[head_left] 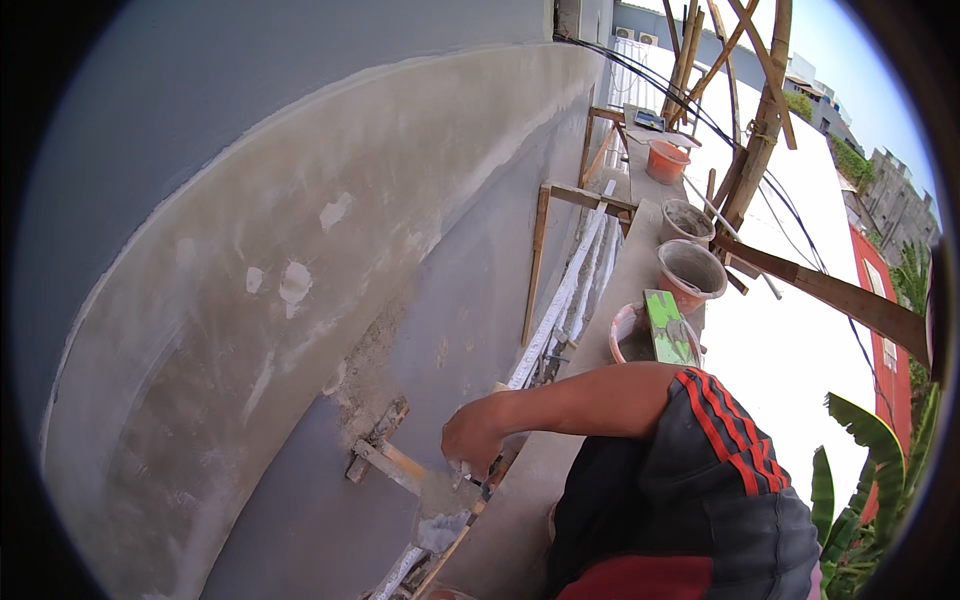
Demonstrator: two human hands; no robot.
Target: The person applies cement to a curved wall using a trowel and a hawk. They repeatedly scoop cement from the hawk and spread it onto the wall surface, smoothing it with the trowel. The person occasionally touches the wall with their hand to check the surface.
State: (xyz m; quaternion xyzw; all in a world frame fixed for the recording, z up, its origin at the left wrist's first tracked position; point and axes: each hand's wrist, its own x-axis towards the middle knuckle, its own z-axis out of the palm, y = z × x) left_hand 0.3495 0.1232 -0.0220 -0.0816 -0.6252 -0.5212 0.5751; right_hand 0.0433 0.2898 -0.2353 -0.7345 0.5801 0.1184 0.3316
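My right hand reaches left from a dark sleeve with red stripes. It is low beside the wall, above a narrow gap along the walkway. The fingers curl downward and look closed, but whatever they hold is hidden beneath the hand. Just below it lies a grey, mortar-smeared patch. Short wooden pieces jut from the wall to the left of the hand. A long white strip runs along the gap behind my wrist. My left hand does not show.
A bucket carries a green float across its top. Mortar-stained buckets line the grey walkway, with an orange one farther off. Wooden frames lean by the plastered wall. Bamboo poles and cables edge the right.
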